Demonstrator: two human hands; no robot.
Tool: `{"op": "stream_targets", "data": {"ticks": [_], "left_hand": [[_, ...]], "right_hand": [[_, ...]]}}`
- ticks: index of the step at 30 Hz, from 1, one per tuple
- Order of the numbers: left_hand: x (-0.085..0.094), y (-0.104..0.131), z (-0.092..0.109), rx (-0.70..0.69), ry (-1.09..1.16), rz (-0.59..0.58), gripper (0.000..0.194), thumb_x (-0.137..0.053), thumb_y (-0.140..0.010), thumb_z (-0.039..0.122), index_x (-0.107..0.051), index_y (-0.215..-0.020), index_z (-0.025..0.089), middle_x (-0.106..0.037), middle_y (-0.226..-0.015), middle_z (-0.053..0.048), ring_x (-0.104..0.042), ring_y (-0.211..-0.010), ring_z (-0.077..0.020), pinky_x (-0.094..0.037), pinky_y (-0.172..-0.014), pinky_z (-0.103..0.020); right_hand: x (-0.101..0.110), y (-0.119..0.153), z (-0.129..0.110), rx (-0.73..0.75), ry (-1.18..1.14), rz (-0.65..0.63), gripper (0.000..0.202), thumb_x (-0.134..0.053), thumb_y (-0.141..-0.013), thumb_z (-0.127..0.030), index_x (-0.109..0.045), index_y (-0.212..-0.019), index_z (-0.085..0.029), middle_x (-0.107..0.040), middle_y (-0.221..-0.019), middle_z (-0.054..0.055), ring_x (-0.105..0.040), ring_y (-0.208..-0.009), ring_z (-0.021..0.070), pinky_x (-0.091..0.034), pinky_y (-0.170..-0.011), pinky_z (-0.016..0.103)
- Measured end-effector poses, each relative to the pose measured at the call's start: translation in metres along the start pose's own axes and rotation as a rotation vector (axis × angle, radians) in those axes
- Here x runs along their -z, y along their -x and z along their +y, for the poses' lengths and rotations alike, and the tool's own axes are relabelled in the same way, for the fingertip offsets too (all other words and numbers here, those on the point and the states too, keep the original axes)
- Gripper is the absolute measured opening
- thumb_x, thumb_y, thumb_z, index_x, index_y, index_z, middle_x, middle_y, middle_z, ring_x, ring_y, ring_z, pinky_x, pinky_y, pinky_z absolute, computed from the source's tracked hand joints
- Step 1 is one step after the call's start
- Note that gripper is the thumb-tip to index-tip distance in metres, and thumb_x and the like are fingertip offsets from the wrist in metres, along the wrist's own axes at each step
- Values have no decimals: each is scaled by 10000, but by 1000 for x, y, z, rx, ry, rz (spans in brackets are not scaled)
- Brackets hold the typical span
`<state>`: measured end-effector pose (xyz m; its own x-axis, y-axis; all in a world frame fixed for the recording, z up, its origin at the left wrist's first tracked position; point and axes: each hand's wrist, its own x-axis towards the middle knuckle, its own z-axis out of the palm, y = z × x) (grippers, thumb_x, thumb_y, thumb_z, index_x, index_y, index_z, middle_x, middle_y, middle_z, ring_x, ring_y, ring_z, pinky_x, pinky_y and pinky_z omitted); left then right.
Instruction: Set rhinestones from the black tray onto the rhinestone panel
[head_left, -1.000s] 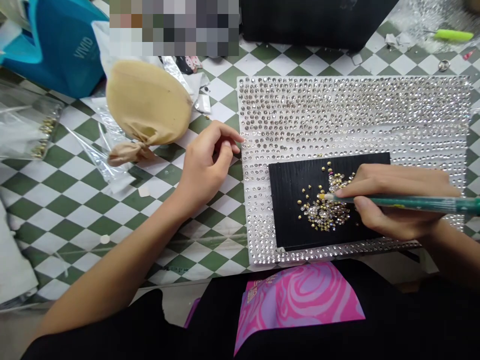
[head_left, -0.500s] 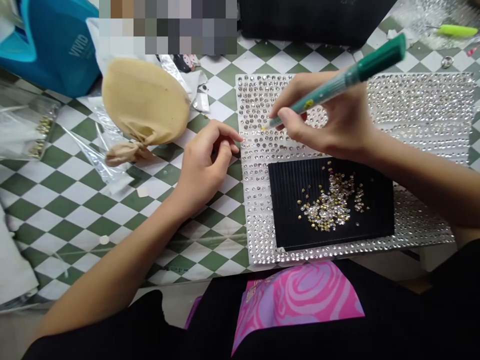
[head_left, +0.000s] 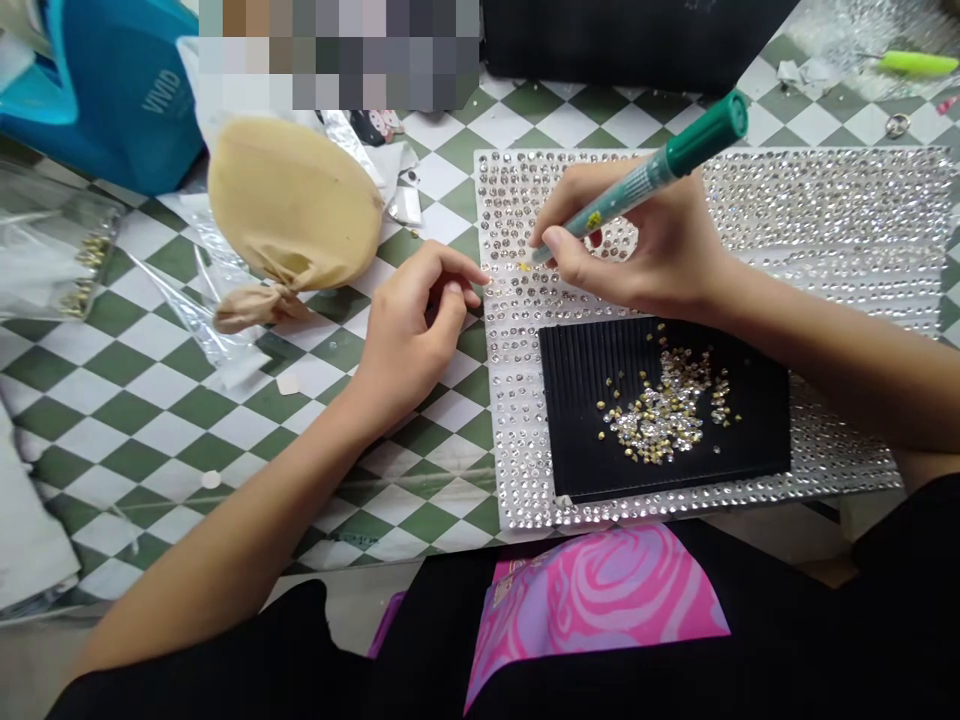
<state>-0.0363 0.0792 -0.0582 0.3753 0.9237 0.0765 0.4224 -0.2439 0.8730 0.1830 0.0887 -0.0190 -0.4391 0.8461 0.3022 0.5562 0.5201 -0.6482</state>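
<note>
My right hand [head_left: 652, 245] grips a green pen [head_left: 634, 190] with a darker green end, slanted with its tip down at the left part of a rhinestone-covered sheet [head_left: 825, 220]. A small yellow spot shows by the tip; I cannot tell whether it is a stone. My left hand [head_left: 416, 325] rests at the sheet's left edge, loosely curled, thumb and fingers apart, nothing visible in it. Below my right hand, a black ridged tray [head_left: 585, 400] lies on the sheet. Loose gold-backed rhinestones [head_left: 664, 410] are heaped on it.
A tan tied pouch [head_left: 296, 205] lies left of the sheet, among clear plastic bags [head_left: 90, 250]. Behind it stands a blue container [head_left: 142, 100]. A black box [head_left: 637, 40] is at the back. A yellow-green tool [head_left: 919, 63] lies far right on the checkered tablecloth [head_left: 247, 420].
My right hand and the pen have shifted slightly left, and the pen's upper end has dropped lower and left. My left hand stays at the sheet's edge.
</note>
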Motion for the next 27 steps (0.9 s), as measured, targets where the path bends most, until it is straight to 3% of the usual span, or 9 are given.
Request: {"op": "stream_targets", "data": {"ticks": [5, 9, 16, 27], "left_hand": [[-1, 0, -1, -5, 2, 2, 134, -507, -890, 195, -606, -843, 272, -621, -740, -8, -594, -684, -151, -493, -606, -303], [-1, -1, -2, -23, 14, 4, 104, -520, -882, 213, -601, -842, 265, -613, -732, -1, -597, -686, -146, -483, -596, -296], [-1, 0, -1, 15, 13, -5, 107, -509, -908, 267, -598, -851, 281, -613, -761, -13, -601, -709, -158, -500, -616, -317], [-1, 0, -4, 12, 21, 1, 106, -516, -889, 256, -616, -870, 282, -620, -753, -12, -579, -679, -147, -482, -593, -298]], "right_hand": [[17, 13, -12, 34, -36, 33, 135, -556, -863, -161, -578, -733, -186, -663, -709, 6, -593, -615, 105, -469, -559, 247], [33, 45, -32, 40, 16, -1, 123, -573, -833, -118, -613, -739, -187, -678, -700, -10, -601, -597, 79, -468, -539, 219], [33, 98, -53, -17, 1, -71, 150, -555, -789, -79, -648, -826, -190, -597, -623, -7, -549, -548, 94, -454, -518, 241], [23, 107, -57, 6, -47, -79, 179, -558, -796, -86, -650, -891, -207, -633, -652, 12, -579, -564, 126, -485, -539, 284]]}}
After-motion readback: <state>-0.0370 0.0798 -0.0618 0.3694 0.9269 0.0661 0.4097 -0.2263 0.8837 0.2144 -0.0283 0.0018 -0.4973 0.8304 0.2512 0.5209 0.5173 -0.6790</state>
